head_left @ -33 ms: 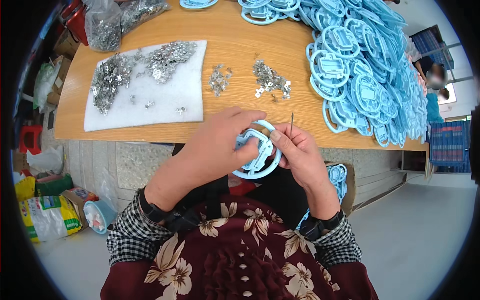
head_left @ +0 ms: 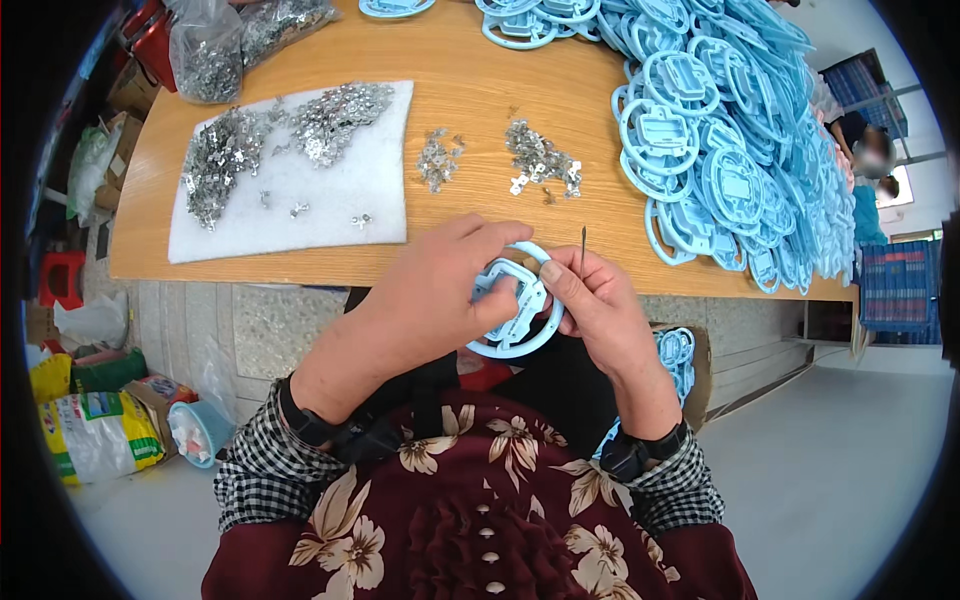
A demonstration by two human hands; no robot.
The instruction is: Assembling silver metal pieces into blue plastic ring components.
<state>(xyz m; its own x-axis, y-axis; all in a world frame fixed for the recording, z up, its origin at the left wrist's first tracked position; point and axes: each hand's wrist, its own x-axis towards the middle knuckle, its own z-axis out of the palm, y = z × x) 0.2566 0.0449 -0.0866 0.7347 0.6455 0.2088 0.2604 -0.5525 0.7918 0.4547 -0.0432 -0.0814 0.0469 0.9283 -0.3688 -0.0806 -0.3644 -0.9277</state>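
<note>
Nothing moved | left hand (head_left: pixel 430 300) grips blue ring part (head_left: pixel 515 310) | right hand (head_left: pixel 600 310) pinches, apparently, thin pin (head_left: pixel 583 240)

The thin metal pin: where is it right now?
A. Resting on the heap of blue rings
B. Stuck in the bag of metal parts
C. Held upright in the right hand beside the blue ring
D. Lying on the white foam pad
C: the thin metal pin stands upright above the fingers of the right hand, next to the blue ring that the left hand grips.
</note>
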